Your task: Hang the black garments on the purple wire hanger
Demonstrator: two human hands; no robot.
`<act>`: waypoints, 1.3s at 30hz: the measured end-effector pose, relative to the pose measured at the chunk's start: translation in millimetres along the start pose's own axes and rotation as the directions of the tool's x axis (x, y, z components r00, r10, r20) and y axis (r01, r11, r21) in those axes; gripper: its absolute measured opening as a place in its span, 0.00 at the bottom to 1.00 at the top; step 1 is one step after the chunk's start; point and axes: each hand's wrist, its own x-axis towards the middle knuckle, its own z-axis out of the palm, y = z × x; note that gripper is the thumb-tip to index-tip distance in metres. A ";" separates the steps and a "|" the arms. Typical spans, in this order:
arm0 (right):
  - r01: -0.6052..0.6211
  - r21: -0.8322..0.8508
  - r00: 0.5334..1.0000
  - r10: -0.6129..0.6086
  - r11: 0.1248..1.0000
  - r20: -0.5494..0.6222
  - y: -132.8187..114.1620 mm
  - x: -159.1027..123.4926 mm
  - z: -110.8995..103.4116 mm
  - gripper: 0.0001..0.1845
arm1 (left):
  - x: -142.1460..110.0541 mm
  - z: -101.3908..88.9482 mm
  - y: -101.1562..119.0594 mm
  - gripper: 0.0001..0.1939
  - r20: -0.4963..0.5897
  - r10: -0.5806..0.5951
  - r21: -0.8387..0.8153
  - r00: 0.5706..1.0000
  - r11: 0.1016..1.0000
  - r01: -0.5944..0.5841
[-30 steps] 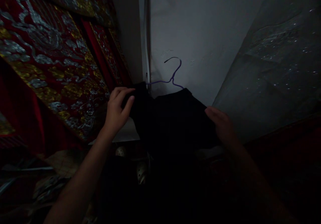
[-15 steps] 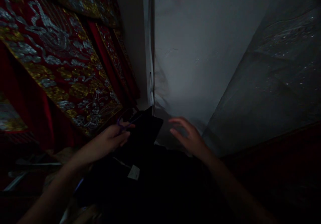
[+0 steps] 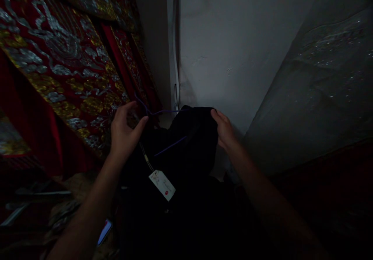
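Observation:
A black garment (image 3: 201,139) lies bunched in front of me, its folds hard to make out in the dark. My right hand (image 3: 223,128) grips its upper right edge between thumb and fingers. A thin purple wire hanger (image 3: 164,111) runs into the cloth, with its curved hook end at the left. Beside that hook is my left hand (image 3: 128,128), thumb and fingers apart in a curve; the thumb tip is close to the wire, and contact is unclear. A white tag (image 3: 162,185) hangs on a cord over the garment.
Red cloth with gold and silver embroidery (image 3: 67,58) hangs at the left. A pale wall (image 3: 227,58) stands ahead, and a sheer glittering fabric (image 3: 329,73) at the right. A small bright object (image 3: 104,232) lies low on the left.
My right hand has closed on the black garment, which now sits higher and more spread. My left hand has risen and its fingers have parted. The tag has turned its printed face up.

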 end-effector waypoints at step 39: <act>0.018 0.046 0.916 0.002 0.999 -0.401 46.9 -74.8 -58.7 0.26 | -186.9 90.0 -13.7 0.11 0.175 -0.562 -0.455 0.808 0.682 0.573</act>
